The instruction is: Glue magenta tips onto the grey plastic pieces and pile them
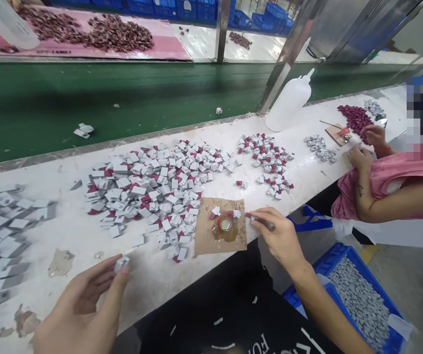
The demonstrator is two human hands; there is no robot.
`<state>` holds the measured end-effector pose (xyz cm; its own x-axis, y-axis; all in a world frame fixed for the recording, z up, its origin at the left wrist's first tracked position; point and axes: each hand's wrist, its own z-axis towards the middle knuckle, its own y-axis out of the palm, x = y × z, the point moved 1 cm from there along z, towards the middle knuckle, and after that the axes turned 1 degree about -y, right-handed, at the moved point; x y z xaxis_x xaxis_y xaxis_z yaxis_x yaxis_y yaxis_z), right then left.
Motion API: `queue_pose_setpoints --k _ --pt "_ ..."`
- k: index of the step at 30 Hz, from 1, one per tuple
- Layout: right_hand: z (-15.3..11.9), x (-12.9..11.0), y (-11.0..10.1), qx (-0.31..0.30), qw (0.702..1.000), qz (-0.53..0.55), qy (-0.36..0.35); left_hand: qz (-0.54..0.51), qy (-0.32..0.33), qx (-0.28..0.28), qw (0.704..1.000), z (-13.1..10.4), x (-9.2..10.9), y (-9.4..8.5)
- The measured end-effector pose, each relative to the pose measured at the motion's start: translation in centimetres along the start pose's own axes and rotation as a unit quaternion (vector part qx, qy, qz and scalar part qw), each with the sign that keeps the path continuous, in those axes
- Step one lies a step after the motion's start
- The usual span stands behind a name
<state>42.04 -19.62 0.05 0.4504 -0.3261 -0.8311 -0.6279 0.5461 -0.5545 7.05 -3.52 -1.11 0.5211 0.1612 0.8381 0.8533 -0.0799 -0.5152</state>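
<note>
Head view. Step in hand, by judgement: handling small parts singly, one per hand, near the cardboard square (204, 242). Left hand (86, 300): pinching a light-grey block (122, 264) between thumb and fingers, well apart from the cardboard. Right hand (278, 233): closed narrow on a grey-and-magenta piece (249, 215), just off the cardboard's right edge; partly covered by the fingers, so exact seating impossible to tell.

Required for the next move, by judgement: a light, steady pinch in both hands, with fingertips kept clear of the wet patch (229, 235).

Containers. Left of the right hand, on the cardboard: shallow red-rimmed cap (219, 224), apparently holding liquid, with two small pieces (236, 214) just beyond. Well beyond the right hand: white squeeze bottle (287, 105), contents impossible to tell. Right of the right hand, below bench level: blue crate (325, 264), loaded with light-grey pieces (361, 295).

Loose on the white bench (64, 211), beyond and between both hands: large mixed pile (152, 182). Left of the left hand: heap of plain grey blocks (1, 221).
</note>
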Motion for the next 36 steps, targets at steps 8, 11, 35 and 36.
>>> queue_pose_setpoints --k 8,11,35,36 --pt "-0.7 -1.2 -0.1 0.015 0.999 0.041 -0.007 -0.159 -0.082 -0.094 0.979 -1.6 3.1 2.3" --pt "-1.5 -2.9 0.4 0.015 0.995 0.093 -0.018 -0.193 -0.078 -0.139 0.968 -2.1 4.2 3.5" --pt "-1.4 -5.3 2.0 -0.010 0.991 0.134 0.021 -0.207 -0.055 -0.268 0.939 -2.9 7.3 7.0" --pt "-1.3 -5.3 2.0 -0.012 0.985 0.169 0.042 -0.219 -0.053 -0.278 0.934 -2.9 7.7 7.2"
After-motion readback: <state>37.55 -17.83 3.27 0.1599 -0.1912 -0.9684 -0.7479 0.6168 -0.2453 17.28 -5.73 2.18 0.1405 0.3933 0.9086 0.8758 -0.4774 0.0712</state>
